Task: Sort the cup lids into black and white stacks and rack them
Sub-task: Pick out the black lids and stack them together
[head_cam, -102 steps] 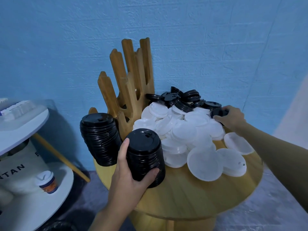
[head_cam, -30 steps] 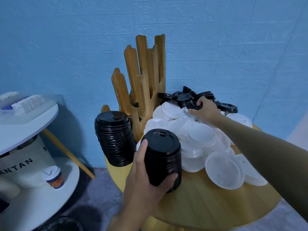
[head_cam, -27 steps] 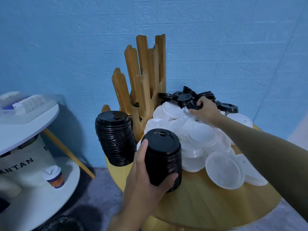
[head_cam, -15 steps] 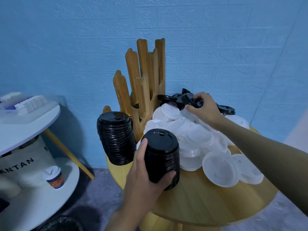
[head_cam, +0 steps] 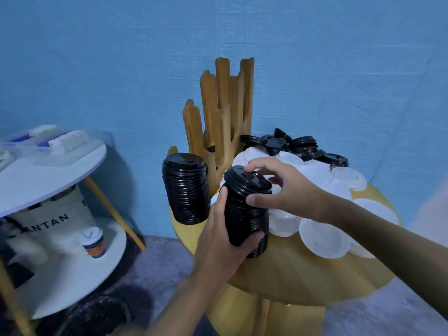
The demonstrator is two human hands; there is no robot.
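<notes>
My left hand [head_cam: 223, 235] grips a tall stack of black lids [head_cam: 244, 214] standing on the round wooden table [head_cam: 303, 275]. My right hand [head_cam: 288, 187] holds the top black lid [head_cam: 247, 179] of that stack, fingers curled round its rim. A second black stack [head_cam: 185, 187] leans at the foot of the wooden rack [head_cam: 223, 112]. Loose white lids [head_cam: 322, 238] spread over the table's middle and right. Loose black lids [head_cam: 303, 145] are heaped at the back by the wall.
A white two-tier side table [head_cam: 48, 170] stands at the left, with a small lidded paper cup [head_cam: 93, 242] on its lower shelf and a cloth bag behind it. The blue brick wall closes off the back. Grey floor shows below.
My right hand left the black pile at the back and came forward onto the top of the held stack with a black lid. The left hand kept its hold.
</notes>
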